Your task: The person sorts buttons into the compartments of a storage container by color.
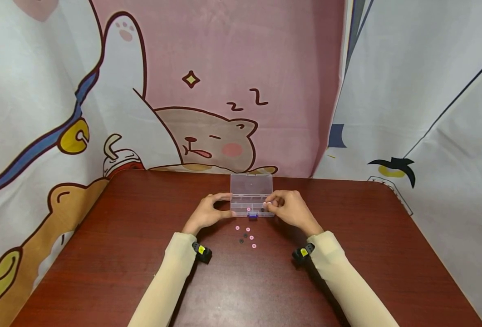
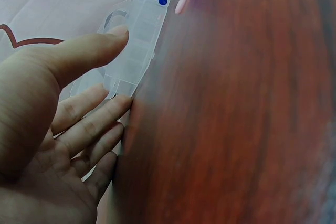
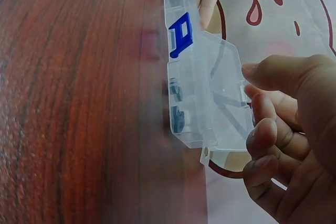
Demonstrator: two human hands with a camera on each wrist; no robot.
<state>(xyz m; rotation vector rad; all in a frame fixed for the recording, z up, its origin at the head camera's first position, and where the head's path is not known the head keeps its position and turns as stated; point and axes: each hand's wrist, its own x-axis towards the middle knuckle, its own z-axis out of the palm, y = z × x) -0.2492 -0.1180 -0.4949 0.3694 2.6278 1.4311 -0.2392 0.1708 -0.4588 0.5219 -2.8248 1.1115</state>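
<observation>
A clear plastic compartment box [image 1: 241, 206] with a blue latch [image 1: 253, 215] stands on the table, its lid [image 1: 251, 184] raised at the back. My left hand [image 1: 209, 211] holds the box's left end, thumb at the front corner and fingers toward the back. Over the right compartments, my right hand [image 1: 293, 209] pinches a small pink ring [image 1: 265, 204] between thumb and fingertip; its other fingers are curled. Inside the box lie a pink ring [image 1: 248, 209] and dark rings [image 3: 178, 119], which show through the front wall in the right wrist view.
In front of the box several pink rings [image 1: 251, 237] and dark rings [image 1: 241, 241] lie scattered on the brown table [image 1: 143, 254]. A cartoon-printed cloth [image 1: 224, 59] hangs behind the table's far edge.
</observation>
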